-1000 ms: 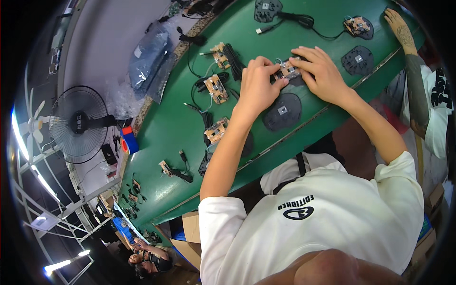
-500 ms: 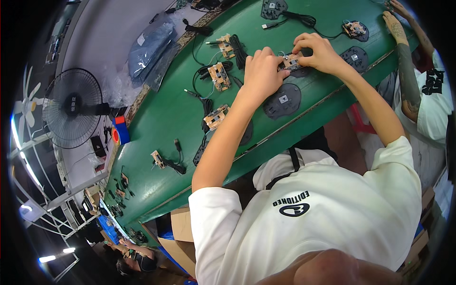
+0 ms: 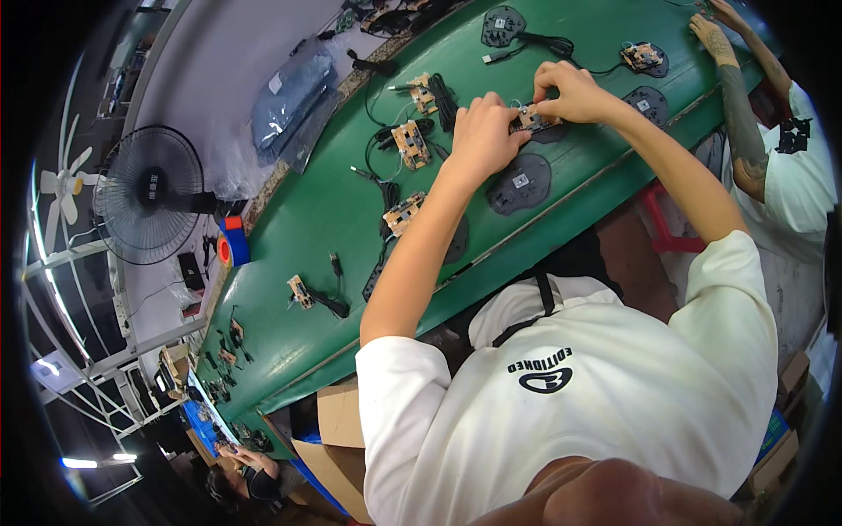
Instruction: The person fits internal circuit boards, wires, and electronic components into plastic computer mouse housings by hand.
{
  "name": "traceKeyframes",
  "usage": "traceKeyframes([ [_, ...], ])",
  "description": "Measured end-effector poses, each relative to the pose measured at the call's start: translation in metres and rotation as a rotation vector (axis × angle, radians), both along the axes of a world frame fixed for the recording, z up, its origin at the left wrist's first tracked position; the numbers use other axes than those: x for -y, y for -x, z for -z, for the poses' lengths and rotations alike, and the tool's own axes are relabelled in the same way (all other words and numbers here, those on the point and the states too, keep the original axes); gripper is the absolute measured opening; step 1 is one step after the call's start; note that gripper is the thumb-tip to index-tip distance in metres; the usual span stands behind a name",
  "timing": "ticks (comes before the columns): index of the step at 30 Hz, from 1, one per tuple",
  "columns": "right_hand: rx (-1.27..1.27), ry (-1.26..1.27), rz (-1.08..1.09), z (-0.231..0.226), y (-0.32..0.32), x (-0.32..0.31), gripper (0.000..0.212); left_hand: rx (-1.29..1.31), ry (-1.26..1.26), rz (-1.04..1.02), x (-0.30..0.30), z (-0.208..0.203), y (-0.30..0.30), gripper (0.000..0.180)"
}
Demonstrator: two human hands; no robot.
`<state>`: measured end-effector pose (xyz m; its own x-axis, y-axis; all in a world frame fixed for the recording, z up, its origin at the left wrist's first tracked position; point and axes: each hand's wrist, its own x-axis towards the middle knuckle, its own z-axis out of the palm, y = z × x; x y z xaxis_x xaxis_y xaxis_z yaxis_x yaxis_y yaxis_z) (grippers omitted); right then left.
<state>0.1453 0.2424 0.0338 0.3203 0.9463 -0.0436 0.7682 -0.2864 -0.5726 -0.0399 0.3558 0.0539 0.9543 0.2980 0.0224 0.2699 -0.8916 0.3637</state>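
Note:
Both of my hands meet over a small tan circuit board [image 3: 531, 119] with dark parts. It sits on a dark plastic base that shows only at its lower right edge. My left hand [image 3: 484, 133] is closed on the board's left end, thumb at its near side. At the other end, my right hand [image 3: 574, 93] has its thumb on the board and its fingers curled above it. Just nearer to me lies another black rounded base [image 3: 519, 184], a small pale square at its middle. Left of my left hand lie a tan board [image 3: 410, 145] and another board [image 3: 404, 213], with black cables.
The green table [image 3: 303, 237] also bears a board with coiled cable [image 3: 424, 93], a small board [image 3: 300, 292], a base [image 3: 503, 26] and a board on a base [image 3: 643, 57]. Beyond stand a blue-orange tape roll [image 3: 233, 242] and a fan [image 3: 151, 195]. A co-worker's arm [image 3: 735, 110] reaches in at right.
The view has shifted slightly. My right hand's fingers have shifted a little over the board, while my left hand keeps its hold. The co-worker's hands stay at the table's far right.

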Motion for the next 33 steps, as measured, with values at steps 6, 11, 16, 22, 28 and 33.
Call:
traceKeyframes([
  [6,0.047,0.015,0.040,0.000,0.007,0.002,0.025,0.035,0.020,0.032,-0.002,0.005,0.006,0.037],
  [11,-0.083,-0.048,-0.004,0.007,-0.007,0.006,0.024,0.050,0.025,0.022,-0.002,0.006,0.007,0.038],
  [16,0.023,-0.013,0.028,0.002,-0.002,0.009,0.024,0.052,0.011,0.040,0.000,0.007,0.005,0.040],
  [22,0.064,-0.292,-0.071,0.027,0.010,0.028,0.030,0.252,0.194,-0.052,-0.007,0.025,0.013,0.045],
  [28,0.145,-0.451,0.049,0.040,0.033,0.044,0.027,0.227,0.096,-0.045,0.002,0.025,0.009,0.036],
  [33,0.197,-0.434,0.043,0.033,0.035,0.039,0.025,0.135,0.023,-0.066,-0.001,0.016,0.015,0.040],
])
